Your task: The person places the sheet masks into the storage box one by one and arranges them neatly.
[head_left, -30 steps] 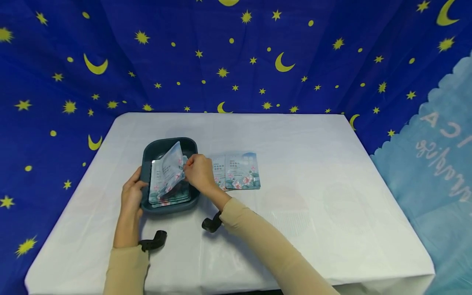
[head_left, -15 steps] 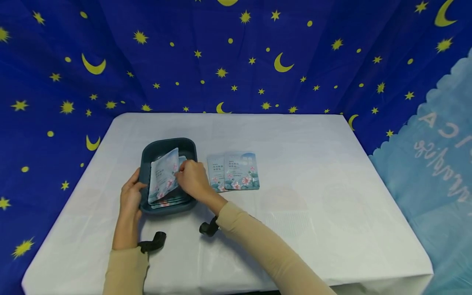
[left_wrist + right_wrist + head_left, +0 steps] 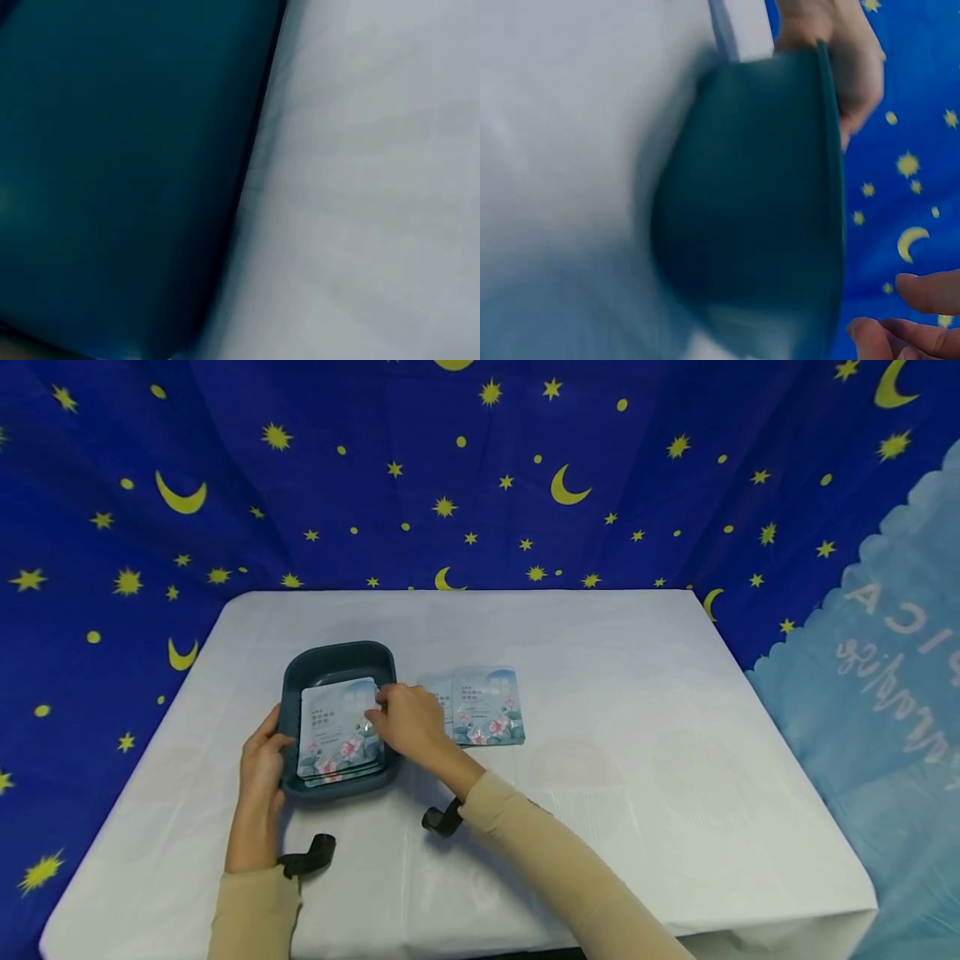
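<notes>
L hand (image 3: 262, 763) clamps teal oblong plastic bin (image 3: 337, 657) at 9 o'clock; R hand (image 3: 414, 720), fingers apart at 3, shld lightly align flat pale-blue pkts (image 3: 337, 727).

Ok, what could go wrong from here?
The right hand, by the edge of the top light-blue flowered pouch, might drag it askew. It could also nudge the overlapping flat flowered pouches beside it. The left hand grips one side of the dark-teal rounded basin, which might swivel.
</notes>
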The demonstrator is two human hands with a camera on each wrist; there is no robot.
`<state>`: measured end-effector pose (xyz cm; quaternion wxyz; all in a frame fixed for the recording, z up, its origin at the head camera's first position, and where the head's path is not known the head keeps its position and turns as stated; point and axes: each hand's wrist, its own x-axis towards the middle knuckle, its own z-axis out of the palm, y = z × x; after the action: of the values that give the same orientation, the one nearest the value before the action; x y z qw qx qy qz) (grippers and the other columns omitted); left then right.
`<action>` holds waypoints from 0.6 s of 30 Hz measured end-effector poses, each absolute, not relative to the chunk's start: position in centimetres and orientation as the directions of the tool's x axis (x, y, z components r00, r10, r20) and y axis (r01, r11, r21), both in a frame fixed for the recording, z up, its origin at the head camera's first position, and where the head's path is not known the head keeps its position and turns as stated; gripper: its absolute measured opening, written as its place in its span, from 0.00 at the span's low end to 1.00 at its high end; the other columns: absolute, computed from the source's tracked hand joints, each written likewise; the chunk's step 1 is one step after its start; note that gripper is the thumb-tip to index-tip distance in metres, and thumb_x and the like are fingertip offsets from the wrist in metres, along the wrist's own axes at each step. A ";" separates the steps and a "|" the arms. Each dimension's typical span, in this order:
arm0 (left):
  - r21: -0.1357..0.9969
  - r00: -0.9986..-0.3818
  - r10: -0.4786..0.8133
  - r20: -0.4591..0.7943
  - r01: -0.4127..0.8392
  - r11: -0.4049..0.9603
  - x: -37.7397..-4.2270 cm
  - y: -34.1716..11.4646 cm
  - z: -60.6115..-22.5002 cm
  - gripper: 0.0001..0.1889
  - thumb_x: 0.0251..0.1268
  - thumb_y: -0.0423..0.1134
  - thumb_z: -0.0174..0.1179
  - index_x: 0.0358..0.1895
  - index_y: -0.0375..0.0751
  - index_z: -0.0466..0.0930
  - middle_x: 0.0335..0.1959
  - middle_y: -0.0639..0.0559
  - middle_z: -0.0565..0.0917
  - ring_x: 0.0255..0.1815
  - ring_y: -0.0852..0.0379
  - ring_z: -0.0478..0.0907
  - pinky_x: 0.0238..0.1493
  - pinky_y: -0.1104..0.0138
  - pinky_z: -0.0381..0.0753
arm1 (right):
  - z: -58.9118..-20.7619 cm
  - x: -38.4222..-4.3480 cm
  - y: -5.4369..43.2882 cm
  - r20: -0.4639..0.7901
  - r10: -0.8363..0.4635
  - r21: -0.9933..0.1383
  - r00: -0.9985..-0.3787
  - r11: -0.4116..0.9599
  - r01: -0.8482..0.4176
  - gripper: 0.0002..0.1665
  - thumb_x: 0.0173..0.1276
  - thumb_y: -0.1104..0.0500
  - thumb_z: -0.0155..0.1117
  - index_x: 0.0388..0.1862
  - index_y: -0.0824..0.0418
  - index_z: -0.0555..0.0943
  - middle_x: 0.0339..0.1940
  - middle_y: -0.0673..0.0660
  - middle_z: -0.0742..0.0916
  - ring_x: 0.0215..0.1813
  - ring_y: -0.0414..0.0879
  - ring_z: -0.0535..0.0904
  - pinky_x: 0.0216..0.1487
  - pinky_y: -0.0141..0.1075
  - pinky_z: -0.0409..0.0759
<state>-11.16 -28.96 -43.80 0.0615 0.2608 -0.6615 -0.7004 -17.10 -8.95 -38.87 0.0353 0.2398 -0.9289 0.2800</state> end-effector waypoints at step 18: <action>0.957 -0.851 -0.438 -0.291 -0.267 -0.116 -11.3 -28.8 -43.7 0.34 0.69 0.27 0.36 0.78 0.48 0.48 0.80 0.58 0.47 0.80 0.63 0.39 0.78 0.66 0.37 | -39.8 -21.7 5.5 0.017 -0.026 -0.586 -1.000 0.810 -0.031 0.30 0.63 0.44 0.68 0.59 0.60 0.80 0.41 0.58 0.89 0.31 0.51 0.83 0.25 0.37 0.74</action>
<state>-11.34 -28.83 -43.71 0.0609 0.2663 -0.6619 -0.6981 -21.68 5.54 -39.84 0.0042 0.0152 -0.9513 0.3078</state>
